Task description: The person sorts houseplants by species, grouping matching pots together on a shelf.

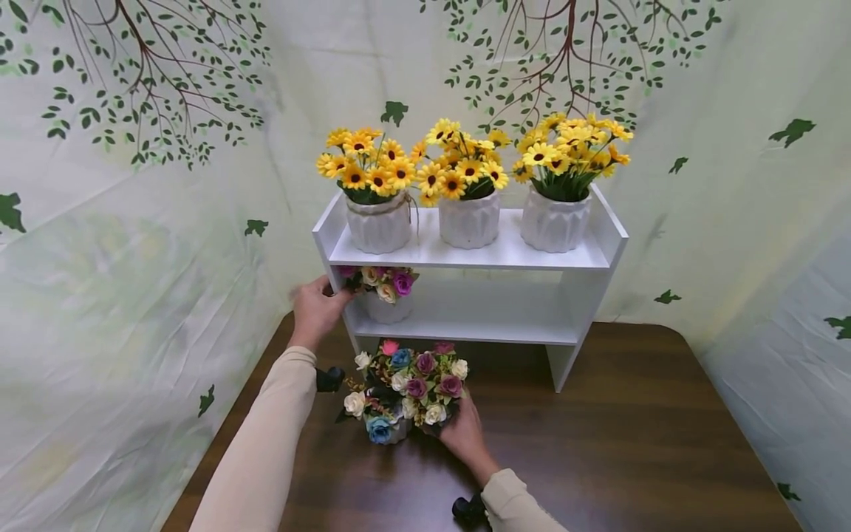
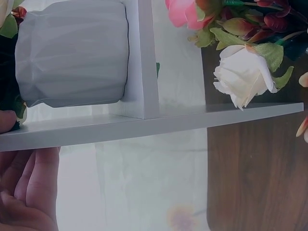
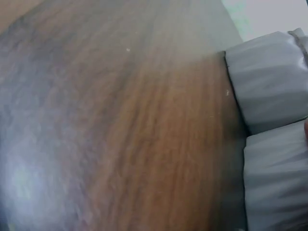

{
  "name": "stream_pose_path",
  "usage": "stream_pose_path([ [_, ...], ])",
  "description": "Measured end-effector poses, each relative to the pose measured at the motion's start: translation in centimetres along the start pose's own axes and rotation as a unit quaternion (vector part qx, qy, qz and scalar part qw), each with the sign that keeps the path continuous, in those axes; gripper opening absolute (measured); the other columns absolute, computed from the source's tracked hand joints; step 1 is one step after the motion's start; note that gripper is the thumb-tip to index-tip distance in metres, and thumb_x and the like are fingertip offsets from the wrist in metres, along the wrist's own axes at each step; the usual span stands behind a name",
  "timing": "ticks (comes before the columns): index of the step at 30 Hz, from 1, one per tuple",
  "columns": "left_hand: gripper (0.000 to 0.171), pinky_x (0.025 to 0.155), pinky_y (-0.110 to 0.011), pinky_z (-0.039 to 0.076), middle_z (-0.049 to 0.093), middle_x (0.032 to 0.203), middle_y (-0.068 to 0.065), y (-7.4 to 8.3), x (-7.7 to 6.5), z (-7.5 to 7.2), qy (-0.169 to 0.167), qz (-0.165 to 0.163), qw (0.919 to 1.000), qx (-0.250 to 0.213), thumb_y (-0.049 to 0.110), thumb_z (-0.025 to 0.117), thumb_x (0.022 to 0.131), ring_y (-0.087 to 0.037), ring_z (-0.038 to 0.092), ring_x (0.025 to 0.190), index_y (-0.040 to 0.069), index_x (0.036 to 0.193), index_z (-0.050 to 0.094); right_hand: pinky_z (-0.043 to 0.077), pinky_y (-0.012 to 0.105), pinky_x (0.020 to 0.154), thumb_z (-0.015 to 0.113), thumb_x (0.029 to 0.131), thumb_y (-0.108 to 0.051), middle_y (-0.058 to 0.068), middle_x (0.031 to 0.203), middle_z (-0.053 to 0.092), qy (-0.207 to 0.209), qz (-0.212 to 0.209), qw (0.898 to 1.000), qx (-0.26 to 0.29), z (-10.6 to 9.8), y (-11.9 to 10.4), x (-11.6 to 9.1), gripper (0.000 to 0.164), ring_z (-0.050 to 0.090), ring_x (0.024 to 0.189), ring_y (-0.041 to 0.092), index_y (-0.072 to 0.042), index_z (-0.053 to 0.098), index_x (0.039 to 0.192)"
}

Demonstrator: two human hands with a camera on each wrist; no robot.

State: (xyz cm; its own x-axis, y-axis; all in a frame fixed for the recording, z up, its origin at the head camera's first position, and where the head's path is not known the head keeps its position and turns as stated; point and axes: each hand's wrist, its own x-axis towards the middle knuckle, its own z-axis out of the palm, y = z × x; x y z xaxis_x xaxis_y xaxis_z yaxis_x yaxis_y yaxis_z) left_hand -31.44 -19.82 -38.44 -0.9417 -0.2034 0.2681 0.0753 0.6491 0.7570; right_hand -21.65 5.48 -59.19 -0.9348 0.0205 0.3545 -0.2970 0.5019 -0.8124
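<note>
My left hand (image 1: 318,310) grips the left side panel of a white two-tier shelf (image 1: 465,332). The left wrist view shows the thumb (image 2: 6,121) inside the panel and the fingers (image 2: 36,180) outside. Just inside, on the lower tier, stands a white pot (image 2: 74,53) of purple and cream flowers (image 1: 387,284). In front of the shelf, my right hand (image 1: 465,434) holds a pot of purple and white roses (image 1: 425,380); the flowers mostly hide this pot. Close beside it stands a pot of blue and white roses (image 1: 379,428). Both pots' sides show in the right wrist view.
Three white pots of yellow flowers, left (image 1: 379,225), middle (image 1: 469,219) and right (image 1: 555,222), stand on the top tier. A dark wooden table (image 1: 638,443) carries everything. Cloth printed with leaves (image 1: 731,185) hangs behind and at the sides.
</note>
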Motion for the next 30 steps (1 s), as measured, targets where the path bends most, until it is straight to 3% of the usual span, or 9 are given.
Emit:
stream_pose_path([
  [6, 0.036, 0.079, -0.036, 0.053, 0.074, 0.110, -0.023, -0.1, 0.0, 0.1, -0.003, 0.002, 1.0000, 0.000, 0.022, 0.069, 0.086, -0.033, 0.070, 0.099, 0.001, 0.115, 0.070, 0.052, 0.049, 0.092, 0.091, 0.057, -0.023, 0.018, 0.119, 0.069, 0.033, -0.002, 0.999, -0.002, -0.1, 0.4, -0.5, 0.083, 0.066, 0.108, 0.036, -0.003, 0.054, 0.129],
  [12, 0.036, 0.082, -0.042, 0.054, 0.073, 0.112, -0.022, 0.0, -0.1, 0.1, -0.011, -0.007, 0.9998, -0.014, 0.023, 0.068, 0.087, -0.033, 0.069, 0.102, 0.002, 0.116, 0.069, 0.053, 0.049, 0.087, 0.088, 0.062, -0.018, 0.020, 0.110, 0.071, 0.059, -0.022, 0.998, -0.031, -1.8, 0.8, -1.5, 0.073, 0.068, 0.101, 0.037, 0.000, 0.056, 0.125],
  [15, 0.036, 0.085, -0.044, 0.053, 0.073, 0.114, -0.021, 0.1, -0.2, 0.1, -0.014, -0.012, 0.9995, -0.027, 0.024, 0.068, 0.088, -0.032, 0.068, 0.103, 0.003, 0.117, 0.069, 0.053, 0.050, 0.086, 0.086, 0.065, -0.016, 0.020, 0.109, 0.070, 0.052, -0.031, 0.997, -0.045, -3.3, 0.7, -1.8, 0.068, 0.068, 0.100, 0.037, 0.001, 0.057, 0.125],
  [21, 0.037, 0.085, -0.044, 0.054, 0.073, 0.113, -0.021, 0.1, -0.1, 0.0, -0.015, -0.013, 0.9994, -0.029, 0.025, 0.068, 0.088, -0.032, 0.068, 0.102, 0.003, 0.117, 0.069, 0.055, 0.048, 0.083, 0.091, 0.059, -0.022, 0.019, 0.106, 0.072, 0.041, -0.043, 0.996, -0.065, -7.5, -0.3, -1.9, 0.073, 0.069, 0.098, 0.036, 0.001, 0.060, 0.121],
  [25, 0.036, 0.084, -0.043, 0.054, 0.073, 0.111, -0.021, 0.1, -0.1, -0.1, -0.014, -0.012, 0.9995, -0.028, 0.024, 0.068, 0.088, -0.032, 0.068, 0.101, 0.002, 0.117, 0.069, 0.057, 0.044, 0.081, 0.092, 0.055, -0.017, 0.019, 0.110, 0.073, 0.049, -0.092, 0.992, -0.068, -10.1, -1.5, -1.4, 0.079, 0.070, 0.098, 0.034, 0.003, 0.058, 0.124],
  [30, 0.036, 0.083, -0.043, 0.054, 0.073, 0.111, -0.022, 0.0, -0.2, -0.1, -0.016, -0.014, 0.9994, -0.028, 0.023, 0.067, 0.088, -0.032, 0.068, 0.101, 0.002, 0.117, 0.069, 0.056, 0.048, 0.084, 0.089, 0.058, -0.010, 0.023, 0.123, 0.068, 0.036, -0.142, 0.988, -0.054, -12.9, -3.6, 0.6, 0.086, 0.066, 0.108, 0.037, 0.006, 0.050, 0.134],
])
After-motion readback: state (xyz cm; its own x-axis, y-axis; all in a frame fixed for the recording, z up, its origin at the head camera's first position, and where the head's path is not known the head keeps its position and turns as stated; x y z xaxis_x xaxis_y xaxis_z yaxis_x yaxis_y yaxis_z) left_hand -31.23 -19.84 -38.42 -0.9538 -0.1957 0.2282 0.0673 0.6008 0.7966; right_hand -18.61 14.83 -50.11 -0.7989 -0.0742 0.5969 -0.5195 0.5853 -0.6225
